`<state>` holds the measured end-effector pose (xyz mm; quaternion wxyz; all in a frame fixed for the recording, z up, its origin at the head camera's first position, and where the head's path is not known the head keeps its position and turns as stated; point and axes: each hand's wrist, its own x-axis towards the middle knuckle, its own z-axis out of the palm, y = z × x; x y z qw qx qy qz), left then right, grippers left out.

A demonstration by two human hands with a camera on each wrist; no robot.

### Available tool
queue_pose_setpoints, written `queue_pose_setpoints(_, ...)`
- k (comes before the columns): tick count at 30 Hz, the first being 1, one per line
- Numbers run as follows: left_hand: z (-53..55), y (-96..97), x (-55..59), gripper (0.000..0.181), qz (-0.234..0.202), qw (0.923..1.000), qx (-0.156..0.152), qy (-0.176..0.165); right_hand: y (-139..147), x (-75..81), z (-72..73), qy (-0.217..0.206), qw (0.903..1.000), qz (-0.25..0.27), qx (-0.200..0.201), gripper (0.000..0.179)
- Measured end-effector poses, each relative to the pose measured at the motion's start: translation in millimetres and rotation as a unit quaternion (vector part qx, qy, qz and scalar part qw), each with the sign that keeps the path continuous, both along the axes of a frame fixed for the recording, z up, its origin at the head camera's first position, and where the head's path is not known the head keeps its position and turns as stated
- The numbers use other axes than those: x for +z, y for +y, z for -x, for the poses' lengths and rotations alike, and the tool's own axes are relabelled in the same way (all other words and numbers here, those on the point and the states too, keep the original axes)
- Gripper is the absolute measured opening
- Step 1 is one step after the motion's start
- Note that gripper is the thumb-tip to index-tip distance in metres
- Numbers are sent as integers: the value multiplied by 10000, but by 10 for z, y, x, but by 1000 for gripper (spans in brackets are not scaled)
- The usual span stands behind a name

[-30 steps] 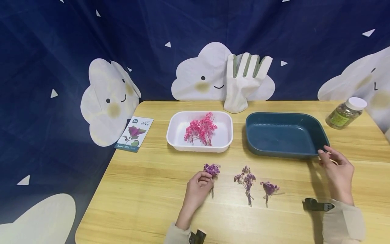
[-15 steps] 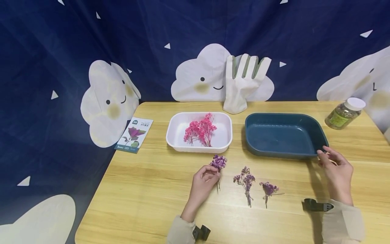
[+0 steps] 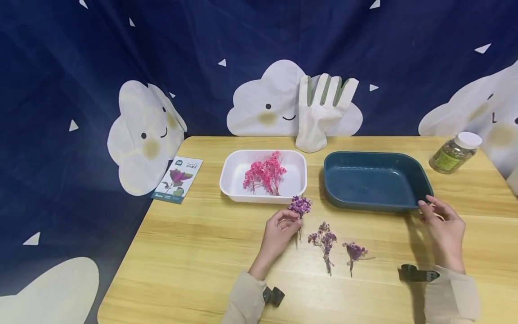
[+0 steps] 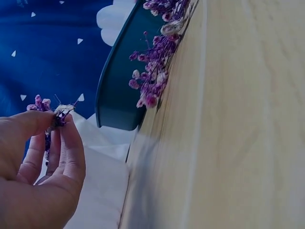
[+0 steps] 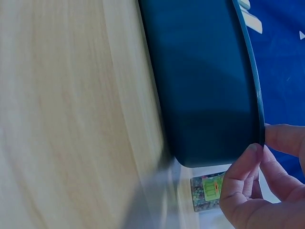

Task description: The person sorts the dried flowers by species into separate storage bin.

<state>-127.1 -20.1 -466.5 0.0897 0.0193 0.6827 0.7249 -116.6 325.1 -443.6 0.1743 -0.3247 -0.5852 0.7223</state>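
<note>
And there's the left hand [image 3: 280, 230] pinching a purple sprig [image 3: 300, 206], the teal tray [image 3: 364, 185] stretching crosswise ahead to its right, near right corner pinched by the right hand [image 3: 446, 233]!

Beige sleeves [image 3: 451, 294], black wrist-worn devices [image 3: 412, 272], bare fingers [image 4: 72, 152].

We read it as an indoor tabletop flower-craft or gardening corner; home or studio, we couldn't tell. We saw a navy fabric backdrop [image 3: 198, 49] printed with smiling white clouds [image 3: 135, 117] right behind a pale wood-grain table [image 3: 182, 256]. On it we had small purple flower sprigs [image 3: 324, 239], a white rectangular tray [image 3: 236, 179] of pink flower sprigs [image 3: 268, 173], a deep teal rectangular tray [image 3: 364, 180], a white-and-green fabric glove [image 3: 317, 116] and a flower-printed white-and-teal packet [image 3: 176, 180].
</note>
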Motion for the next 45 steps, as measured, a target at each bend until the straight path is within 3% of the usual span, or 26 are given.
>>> queue_pose_setpoints(12, 231, 272, 38, 23, -16, 9989, -337, 320, 12, -15, 6, 65, 10000, 34, -48, 21)
queue_pose_setpoints(25, 468, 564, 38, 21, -42, 9982, -385, 460, 29, -28, 2, 36, 9999, -101, -3, 21)
queue_pose_setpoints(34, 643, 749, 119, 20, 27, 9964, -400, 744, 14, -26, -4, 56, 9997, -213, 114, 20)
queue_pose_setpoints(45, 851, 935, 245, 14, 431, 9904, -733, 1089, -8, -37, -13, 56, 9995, -311, -19, 22)
